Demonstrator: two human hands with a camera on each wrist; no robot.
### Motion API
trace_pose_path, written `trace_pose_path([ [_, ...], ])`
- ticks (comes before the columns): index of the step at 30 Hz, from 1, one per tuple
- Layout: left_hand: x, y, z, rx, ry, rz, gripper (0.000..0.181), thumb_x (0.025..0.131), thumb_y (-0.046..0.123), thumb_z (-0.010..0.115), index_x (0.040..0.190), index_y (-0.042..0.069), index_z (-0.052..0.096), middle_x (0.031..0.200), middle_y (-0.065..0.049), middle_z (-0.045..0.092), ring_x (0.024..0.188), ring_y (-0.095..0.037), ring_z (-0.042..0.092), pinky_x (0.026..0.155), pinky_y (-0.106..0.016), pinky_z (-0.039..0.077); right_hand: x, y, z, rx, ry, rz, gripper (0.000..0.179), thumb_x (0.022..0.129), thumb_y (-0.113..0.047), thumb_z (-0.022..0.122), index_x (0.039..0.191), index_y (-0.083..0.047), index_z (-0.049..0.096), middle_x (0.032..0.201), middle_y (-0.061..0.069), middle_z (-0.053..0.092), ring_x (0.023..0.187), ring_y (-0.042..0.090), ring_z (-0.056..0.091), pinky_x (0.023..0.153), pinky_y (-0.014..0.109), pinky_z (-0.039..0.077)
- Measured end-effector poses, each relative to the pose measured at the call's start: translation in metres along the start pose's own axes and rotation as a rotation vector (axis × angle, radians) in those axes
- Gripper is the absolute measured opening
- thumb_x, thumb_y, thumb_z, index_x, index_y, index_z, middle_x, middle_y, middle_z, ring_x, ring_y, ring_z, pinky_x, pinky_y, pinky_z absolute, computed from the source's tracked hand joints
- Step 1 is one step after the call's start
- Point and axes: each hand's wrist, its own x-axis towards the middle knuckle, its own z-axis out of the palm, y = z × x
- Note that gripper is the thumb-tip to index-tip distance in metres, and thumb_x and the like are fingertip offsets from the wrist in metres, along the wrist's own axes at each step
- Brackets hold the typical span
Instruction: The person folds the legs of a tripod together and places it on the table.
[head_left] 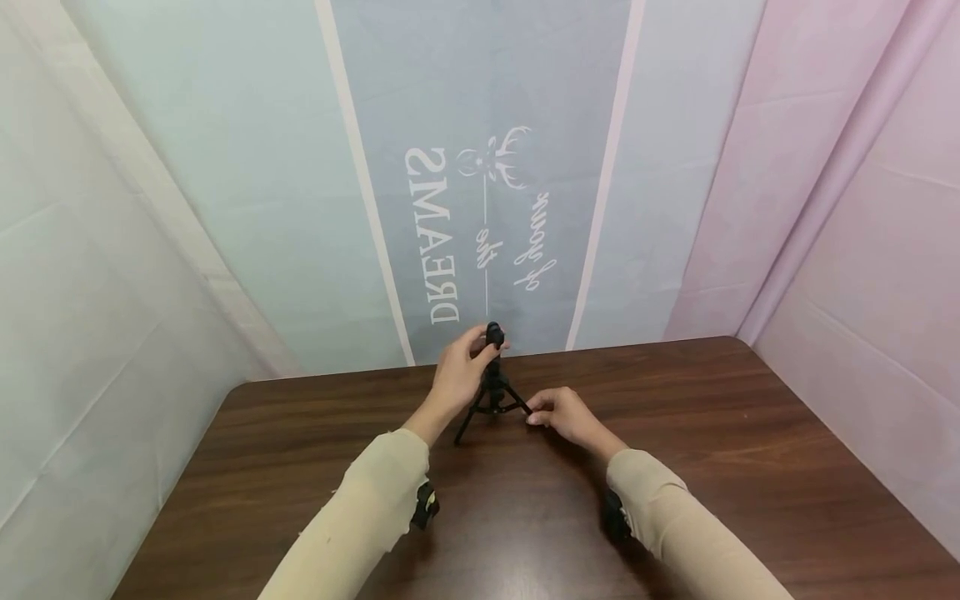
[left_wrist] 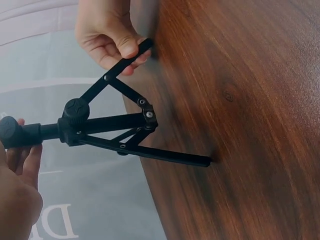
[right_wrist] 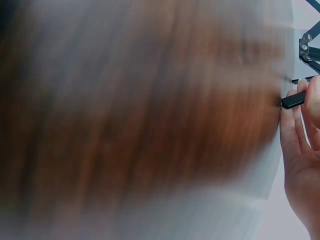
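Note:
A small black tripod (head_left: 494, 379) stands upright with its legs spread near the back of the table. My left hand (head_left: 459, 371) grips its head at the top; in the left wrist view the left fingers (left_wrist: 31, 165) wrap the head beside a round knob (left_wrist: 76, 110). With thumb and fingers, my right hand (head_left: 566, 414) pinches the lower end of the right leg (head_left: 519, 398). The right wrist view shows that leg's tip (right_wrist: 294, 100) poking out past the right thumb. Another leg (left_wrist: 175, 155) reaches down to the tabletop.
The brown wood-grain table (head_left: 675, 467) ends at a back edge close behind the tripod. A printed cloth backdrop (head_left: 495, 83) with mirrored lettering hangs behind it, and pale cloth walls (head_left: 885, 275) stand at both sides. Dark wrist devices (head_left: 424, 505) sit on both sleeves.

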Motion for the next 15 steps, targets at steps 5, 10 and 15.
trace_pose_path([
  [5,0.0,-0.004,0.0,-0.01,0.017,0.009,0.028,0.102,0.024,0.058,0.129,0.02,0.064,0.114,0.006,0.072,0.113,-0.015,0.063,0.096,-0.041,0.05,0.003,-0.003,0.005,0.017,0.04,0.036,0.007,0.085,-0.004,0.075,0.092,-0.005,0.077,0.085,0.001,0.071,0.075,0.013,0.063,0.066,0.03,0.054],
  [10,-0.002,-0.007,-0.003,-0.015,0.03,0.014,0.026,0.102,0.025,0.058,0.127,0.021,0.064,0.113,0.007,0.072,0.114,-0.014,0.062,0.098,-0.042,0.049,0.008,-0.003,0.01,0.015,0.042,0.024,0.005,0.085,-0.004,0.075,0.09,-0.005,0.077,0.084,0.0,0.071,0.076,0.013,0.063,0.067,0.03,0.054],
  [15,-0.003,-0.011,-0.006,-0.013,0.046,0.022,0.027,0.102,0.025,0.058,0.128,0.021,0.064,0.113,0.007,0.072,0.115,-0.015,0.062,0.098,-0.043,0.049,0.013,-0.004,0.013,0.008,0.031,-0.015,0.004,0.084,-0.003,0.076,0.089,-0.003,0.076,0.082,0.001,0.07,0.072,0.013,0.063,0.065,0.029,0.054],
])
